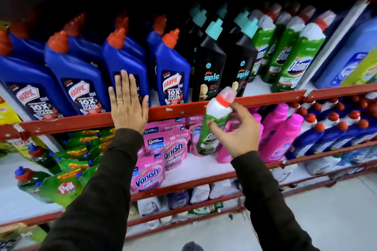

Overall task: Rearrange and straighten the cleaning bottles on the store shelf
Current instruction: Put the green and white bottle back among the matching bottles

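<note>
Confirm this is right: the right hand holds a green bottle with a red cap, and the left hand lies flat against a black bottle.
One detail is wrong. In the head view the left hand lies flat against a blue bottle, not a black one. The right hand does hold the green bottle with the red cap.

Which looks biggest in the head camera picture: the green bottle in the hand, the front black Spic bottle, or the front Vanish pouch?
1. Black Spic bottle
2. Green bottle; it is nearer the camera, so true size is unsure.
3. Vanish pouch

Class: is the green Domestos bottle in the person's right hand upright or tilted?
Tilted. The green Domestos bottle leans with its red-collared cap up and to the right, base lower left, in the right hand.
</note>
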Motion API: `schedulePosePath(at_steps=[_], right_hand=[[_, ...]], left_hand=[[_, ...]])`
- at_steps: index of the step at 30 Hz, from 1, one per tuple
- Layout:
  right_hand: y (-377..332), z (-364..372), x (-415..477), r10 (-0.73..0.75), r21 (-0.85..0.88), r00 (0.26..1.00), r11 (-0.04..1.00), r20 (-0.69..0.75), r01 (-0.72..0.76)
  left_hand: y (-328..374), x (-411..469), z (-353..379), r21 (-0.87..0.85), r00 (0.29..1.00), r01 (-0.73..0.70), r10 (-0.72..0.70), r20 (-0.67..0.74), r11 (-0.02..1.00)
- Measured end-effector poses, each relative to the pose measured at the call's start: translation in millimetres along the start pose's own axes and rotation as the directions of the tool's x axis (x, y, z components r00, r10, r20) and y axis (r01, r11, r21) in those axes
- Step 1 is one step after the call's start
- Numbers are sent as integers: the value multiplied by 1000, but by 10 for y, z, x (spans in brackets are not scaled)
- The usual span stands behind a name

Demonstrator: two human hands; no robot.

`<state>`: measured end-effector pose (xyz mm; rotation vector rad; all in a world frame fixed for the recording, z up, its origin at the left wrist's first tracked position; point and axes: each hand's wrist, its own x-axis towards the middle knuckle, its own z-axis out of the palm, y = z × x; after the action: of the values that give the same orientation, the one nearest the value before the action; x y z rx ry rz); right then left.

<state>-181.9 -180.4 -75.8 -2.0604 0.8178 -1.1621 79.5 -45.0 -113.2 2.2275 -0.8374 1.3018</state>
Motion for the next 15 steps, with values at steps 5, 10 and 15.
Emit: schedulePosePath(at_steps=[5,10,15], right_hand=[[-354,-601,524,-121,-18,947,993,-297,121],[-365,-927,1020,-118,-65,853,993,-509,99],[-211,-869,1318,-88,-5,865,995,-495,98]], left_hand=[[-22,-14,22,-40,1000,-9,8,-16,999],[-26,-27,52,-45,999,-11,9,-46,999],[-50,-17,85,-58,996,-38,33,-85,998]])
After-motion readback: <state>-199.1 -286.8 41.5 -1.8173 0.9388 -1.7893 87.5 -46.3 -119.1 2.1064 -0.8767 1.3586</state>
